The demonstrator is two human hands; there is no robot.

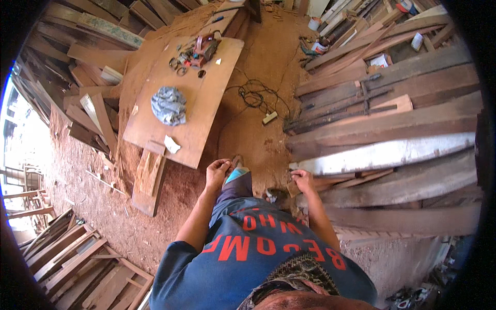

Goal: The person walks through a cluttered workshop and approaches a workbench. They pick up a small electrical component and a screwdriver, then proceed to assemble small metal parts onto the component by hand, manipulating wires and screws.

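A big stack of long wooden planks (pixel 392 119) fills the right side of the frame. A wide flat board (pixel 199 98) lies on the red sawdust floor (pixel 258 62) in the upper middle. On it sit a crumpled grey cloth (pixel 168 105) and a clump of metal tools (pixel 196 51) near the top.

My right hand (pixel 302 181) is in the middle, at the end of the planks. Its fingers are curled around a small wood block (pixel 293 189) and touch the pale plank (pixel 382 155). My left hand (pixel 217 171) is loosely curled by my knee. I cannot tell if it holds anything.

I think a plank could slide off the stack if I bump it. I could also trip on the black cord (pixel 256 95) with its pale plug box (pixel 269 118).

Small white tubs (pixel 314 23) stand at the top right. A white paper scrap (pixel 171 144) lies on the board's low edge.
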